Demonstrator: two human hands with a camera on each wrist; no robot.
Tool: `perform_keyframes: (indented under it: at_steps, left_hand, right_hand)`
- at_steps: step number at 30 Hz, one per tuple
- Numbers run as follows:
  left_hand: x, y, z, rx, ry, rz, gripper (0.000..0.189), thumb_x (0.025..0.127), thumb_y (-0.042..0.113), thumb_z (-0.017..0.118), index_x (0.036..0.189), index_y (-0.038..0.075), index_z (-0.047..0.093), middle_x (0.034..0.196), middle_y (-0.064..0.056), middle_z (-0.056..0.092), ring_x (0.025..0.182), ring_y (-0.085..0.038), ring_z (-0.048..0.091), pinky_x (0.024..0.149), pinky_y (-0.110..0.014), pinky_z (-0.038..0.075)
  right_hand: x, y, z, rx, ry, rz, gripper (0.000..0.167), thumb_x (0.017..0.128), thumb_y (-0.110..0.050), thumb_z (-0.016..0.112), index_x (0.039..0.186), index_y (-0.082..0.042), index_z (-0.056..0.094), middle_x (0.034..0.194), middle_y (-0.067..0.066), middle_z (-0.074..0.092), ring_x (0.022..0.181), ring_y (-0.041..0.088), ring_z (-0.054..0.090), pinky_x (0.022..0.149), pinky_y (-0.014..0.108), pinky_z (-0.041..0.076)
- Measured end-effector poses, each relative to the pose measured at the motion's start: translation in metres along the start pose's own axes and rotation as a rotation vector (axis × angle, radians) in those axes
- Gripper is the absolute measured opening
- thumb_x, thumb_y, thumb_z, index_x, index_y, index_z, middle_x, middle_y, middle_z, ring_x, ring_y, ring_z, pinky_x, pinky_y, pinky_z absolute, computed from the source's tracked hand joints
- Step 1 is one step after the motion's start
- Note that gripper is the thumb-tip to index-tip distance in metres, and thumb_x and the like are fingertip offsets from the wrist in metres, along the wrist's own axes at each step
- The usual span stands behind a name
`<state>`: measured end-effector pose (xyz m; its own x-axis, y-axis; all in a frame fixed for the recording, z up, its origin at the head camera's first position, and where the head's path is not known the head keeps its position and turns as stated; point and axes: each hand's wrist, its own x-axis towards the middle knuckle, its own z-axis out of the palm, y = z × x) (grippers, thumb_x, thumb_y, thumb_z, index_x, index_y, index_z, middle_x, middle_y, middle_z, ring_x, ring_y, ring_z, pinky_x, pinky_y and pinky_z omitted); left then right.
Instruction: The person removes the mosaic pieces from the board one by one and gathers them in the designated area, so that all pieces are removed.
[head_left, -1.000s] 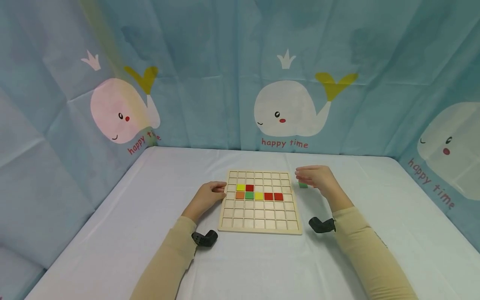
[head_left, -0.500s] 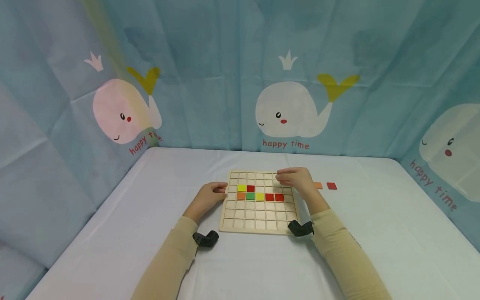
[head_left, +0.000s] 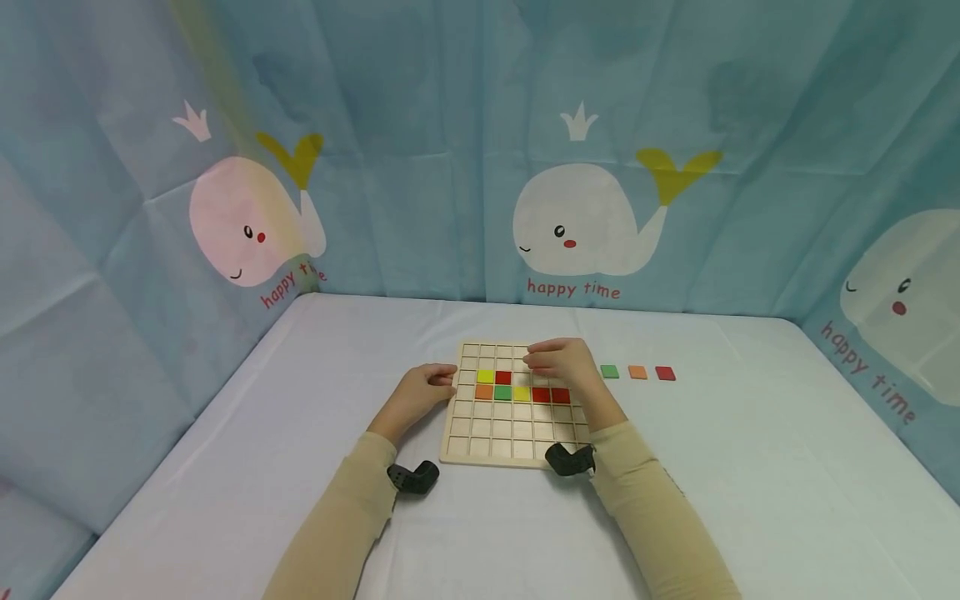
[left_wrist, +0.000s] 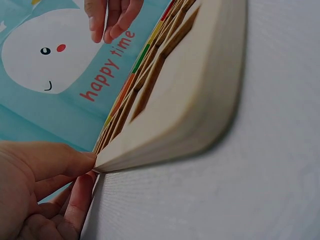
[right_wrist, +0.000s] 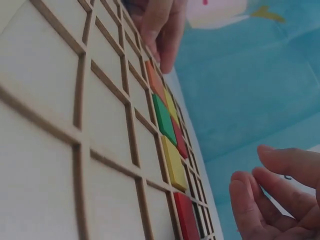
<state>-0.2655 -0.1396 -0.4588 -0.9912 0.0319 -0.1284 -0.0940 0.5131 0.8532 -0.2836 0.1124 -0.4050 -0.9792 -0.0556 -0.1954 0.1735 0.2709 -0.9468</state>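
A wooden grid board [head_left: 480,452] lies on the white table. In its cells sit an upper pair of tiles, a yellow tile [head_left: 486,377] and a red tile [head_left: 503,377]. Below runs a row of orange, green, yellow and two red tiles. My left hand [head_left: 417,402] pinches the board's left edge, thumb against the rim and fingers beside it, in the left wrist view. Over the board's upper right part hovers my right hand [head_left: 567,367], thumb apart from its loosely bent fingers [right_wrist: 244,195]. No tile shows between them. Its wrist and forearm hide some right-hand cells.
To the right of the board lie a loose green tile [head_left: 610,372], an orange tile [head_left: 637,372] and a red tile [head_left: 665,373]. A blue whale-print curtain [head_left: 420,208] hangs behind the table. Each wrist carries a black camera.
From beside the green tile, my right hand has swung left over the board, uncovering the green, orange and red loose tiles. My left hand stays at the board's edge.
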Motion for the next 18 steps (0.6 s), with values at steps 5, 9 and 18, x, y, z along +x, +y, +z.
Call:
perform_keyframes:
  at_steps: [5,9,18]
  left_hand:
    - [0.001,0.0,0.0,-0.004,0.0,-0.004,0.045,0.092,0.015,0.068,0.137,0.009,0.06,0.116,-0.01,0.067,0.107,-0.021,0.061,0.097,-0.038,0.049]
    - [0.001,0.0,-0.001,0.001,0.006,-0.001,0.045,0.092,0.014,0.068,0.136,0.008,0.06,0.116,-0.01,0.067,0.107,-0.021,0.061,0.096,-0.038,0.049]
    - [-0.001,0.001,0.001,0.014,0.014,-0.002,0.045,0.092,0.015,0.068,0.135,0.008,0.061,0.115,-0.01,0.067,0.106,-0.021,0.061,0.095,-0.038,0.05]
  right_hand:
    - [0.003,-0.003,0.011,-0.022,0.012,0.029,0.034,0.092,-0.016,0.07,0.12,0.004,0.068,0.118,0.02,0.071,0.106,0.028,0.072,0.094,0.036,0.056]
    - [0.005,-0.004,0.018,-0.05,0.008,0.053,0.036,0.091,-0.017,0.071,0.121,0.002,0.068,0.118,0.019,0.071,0.103,0.028,0.072,0.092,0.035,0.057]
    - [0.008,0.0,0.025,-0.022,-0.037,0.088,0.03,0.09,-0.006,0.071,0.117,0.007,0.069,0.113,0.021,0.071,0.085,0.02,0.074,0.081,0.03,0.06]
